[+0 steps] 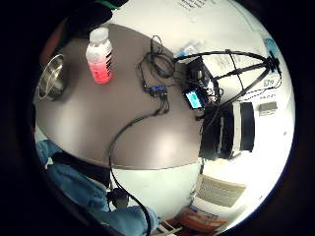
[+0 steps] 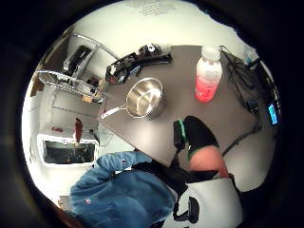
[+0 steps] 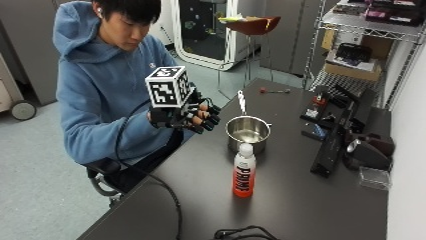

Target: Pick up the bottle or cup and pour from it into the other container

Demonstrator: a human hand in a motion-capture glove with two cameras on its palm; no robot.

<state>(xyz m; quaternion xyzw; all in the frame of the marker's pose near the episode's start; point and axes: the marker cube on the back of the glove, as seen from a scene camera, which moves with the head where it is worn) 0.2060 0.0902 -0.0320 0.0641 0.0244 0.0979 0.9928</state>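
Note:
In the outside view a clear bottle (image 3: 244,172) of red drink with a white cap stands upright on the dark table (image 3: 286,205). Just behind it sits a steel saucepan (image 3: 247,131), which looks empty, its handle pointing away. My gloved right hand (image 3: 190,116) hovers above the table's left edge, to the left of the pan and apart from both, fingers loosely curled around nothing. Both palm views look down on the bottle (image 1: 100,56) (image 2: 207,76) and the pan (image 1: 52,76) (image 2: 144,98) from a distance.
Black camera gear and stands (image 3: 339,135) crowd the table's right side, with a small clear box (image 3: 374,177) beside them. A black cable (image 3: 239,233) coils at the near edge. A wire shelf (image 3: 366,30) stands behind. A tripod (image 1: 231,64) stands beside the table.

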